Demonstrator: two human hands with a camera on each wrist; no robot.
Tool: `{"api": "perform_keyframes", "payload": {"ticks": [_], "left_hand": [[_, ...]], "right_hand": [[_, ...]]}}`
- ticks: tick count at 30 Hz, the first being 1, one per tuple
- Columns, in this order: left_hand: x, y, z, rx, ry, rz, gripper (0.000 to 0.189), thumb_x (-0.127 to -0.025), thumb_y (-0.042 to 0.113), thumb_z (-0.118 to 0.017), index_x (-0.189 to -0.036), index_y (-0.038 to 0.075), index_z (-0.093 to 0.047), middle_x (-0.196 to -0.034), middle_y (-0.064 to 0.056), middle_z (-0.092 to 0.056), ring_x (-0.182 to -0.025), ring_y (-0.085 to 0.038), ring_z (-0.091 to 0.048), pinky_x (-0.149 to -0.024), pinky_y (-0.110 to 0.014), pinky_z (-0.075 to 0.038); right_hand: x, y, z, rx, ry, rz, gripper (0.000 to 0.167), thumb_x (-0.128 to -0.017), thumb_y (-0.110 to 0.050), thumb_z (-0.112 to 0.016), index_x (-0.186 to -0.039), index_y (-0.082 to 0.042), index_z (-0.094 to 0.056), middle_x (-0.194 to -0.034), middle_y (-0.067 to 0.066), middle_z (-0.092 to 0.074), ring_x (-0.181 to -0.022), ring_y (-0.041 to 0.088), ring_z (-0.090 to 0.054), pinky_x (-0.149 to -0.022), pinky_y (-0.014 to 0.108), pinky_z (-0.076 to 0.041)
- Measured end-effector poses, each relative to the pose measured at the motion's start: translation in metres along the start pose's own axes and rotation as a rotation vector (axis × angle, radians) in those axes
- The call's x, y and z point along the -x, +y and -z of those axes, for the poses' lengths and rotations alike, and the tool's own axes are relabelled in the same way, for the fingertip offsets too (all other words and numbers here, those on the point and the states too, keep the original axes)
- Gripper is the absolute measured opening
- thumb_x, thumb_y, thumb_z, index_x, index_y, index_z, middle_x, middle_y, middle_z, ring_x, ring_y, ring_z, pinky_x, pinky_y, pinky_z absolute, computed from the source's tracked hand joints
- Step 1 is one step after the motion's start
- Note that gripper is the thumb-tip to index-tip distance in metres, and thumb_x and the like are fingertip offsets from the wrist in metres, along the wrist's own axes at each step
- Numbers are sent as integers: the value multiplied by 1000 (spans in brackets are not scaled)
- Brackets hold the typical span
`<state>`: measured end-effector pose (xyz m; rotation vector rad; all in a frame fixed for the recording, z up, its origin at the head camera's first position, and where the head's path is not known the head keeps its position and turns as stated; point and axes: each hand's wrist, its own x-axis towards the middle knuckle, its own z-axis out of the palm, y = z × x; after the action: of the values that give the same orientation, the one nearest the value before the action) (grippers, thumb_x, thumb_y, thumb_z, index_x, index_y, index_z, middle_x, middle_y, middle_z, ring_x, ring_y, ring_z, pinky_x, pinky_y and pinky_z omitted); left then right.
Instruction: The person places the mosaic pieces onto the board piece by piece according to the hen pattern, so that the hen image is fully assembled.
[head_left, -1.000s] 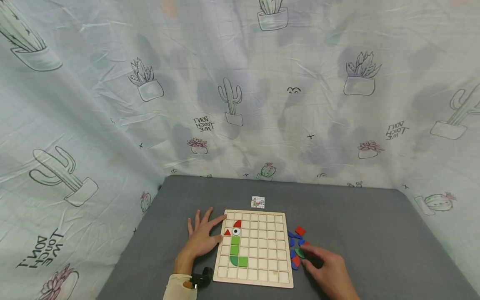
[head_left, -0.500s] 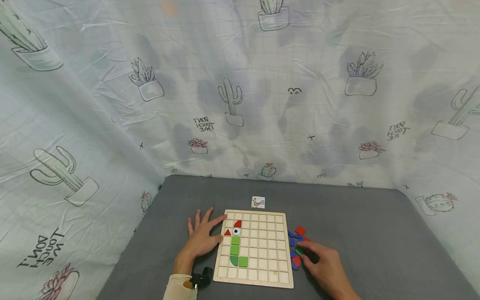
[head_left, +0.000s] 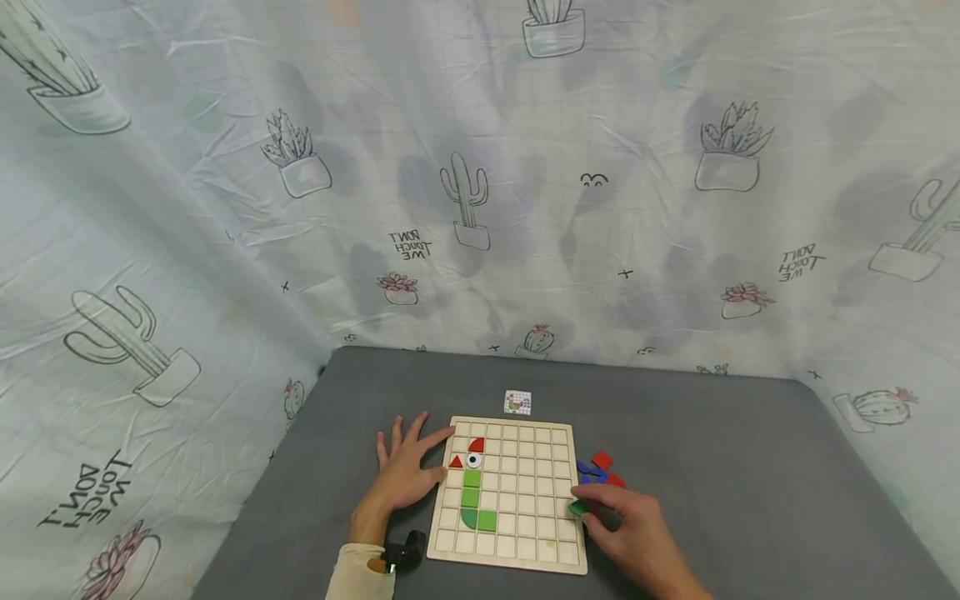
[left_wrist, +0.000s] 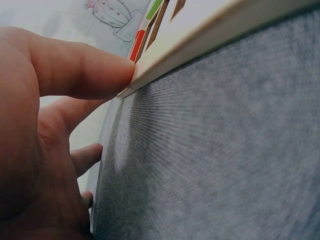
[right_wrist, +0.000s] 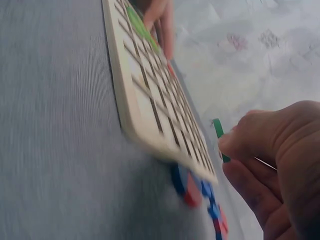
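Observation:
A wooden grid board (head_left: 525, 502) lies on the table. In its left columns sit a red quarter-circle (head_left: 477, 446), an eye tile (head_left: 474, 460), a red triangle (head_left: 456, 462), several green squares (head_left: 470, 497) and a darker green quarter-circle (head_left: 468, 518). My left hand (head_left: 405, 473), fingers spread, touches the board's left edge; its thumb (left_wrist: 100, 75) presses the rim in the left wrist view. With thumb and fingertips my right hand (head_left: 633, 521) pinches a green curved tile (head_left: 577, 507) over the board's right edge. In the right wrist view that tile (right_wrist: 218, 128) shows edge-on, raised above the board.
Right of the board lie loose blue tiles (head_left: 594, 473) and a red square (head_left: 602, 460), partly hidden by the right hand. A small printed pattern card (head_left: 517, 402) lies behind the board. A cactus-print curtain (head_left: 525, 208) hangs beyond the grey table (head_left: 712, 450).
My right hand has picked the green curved tile out of the loose pile and carried it left to the board's right edge. My left hand stays in place at the board.

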<state>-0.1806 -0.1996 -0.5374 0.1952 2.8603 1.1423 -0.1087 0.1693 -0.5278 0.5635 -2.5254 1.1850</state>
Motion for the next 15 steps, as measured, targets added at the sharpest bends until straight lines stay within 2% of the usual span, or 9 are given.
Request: {"api": "perform_keyframes", "payload": {"ticks": [3,7,11,15], "left_hand": [[-1,0,0,-6,4,-5,67,-89,13,-74,-154,25,-66,-180,-22,-27,-167,-57,4,-126,-78,16],[-1,0,-1,-18,8,-7,68,-88,13,-74,-154,25,-66,-180,-22,-28,-167,-58,3,-126,-78,15],[-1,-1,-1,-25,10,-6,68,-89,14,-74,-154,26,-66,-180,-21,-28,-167,-58,2,-127,-78,15],[-1,-2,-2,-28,7,-6,67,-89,15,-75,-155,26,-66,-180,-22,-28,-167,-57,3,-127,-79,15]], "right_hand": [[-3,-6,-6,-32,-50,53,44,-78,11,-87,-113,-16,-85,-107,-8,-84,-93,1,-76,-74,28,-65],[-7,-13,-17,-73,-145,100,41,-81,7,-87,-115,-16,-84,-111,-8,-83,-101,5,-78,-82,28,-66],[-12,-19,-31,-138,-244,130,40,-85,6,-85,-117,-17,-84,-113,-6,-84,-104,7,-78,-85,29,-66],[-16,-23,-45,-166,-305,151,41,-86,7,-82,-118,-20,-84,-112,-7,-84,-104,6,-77,-87,28,-65]]}}
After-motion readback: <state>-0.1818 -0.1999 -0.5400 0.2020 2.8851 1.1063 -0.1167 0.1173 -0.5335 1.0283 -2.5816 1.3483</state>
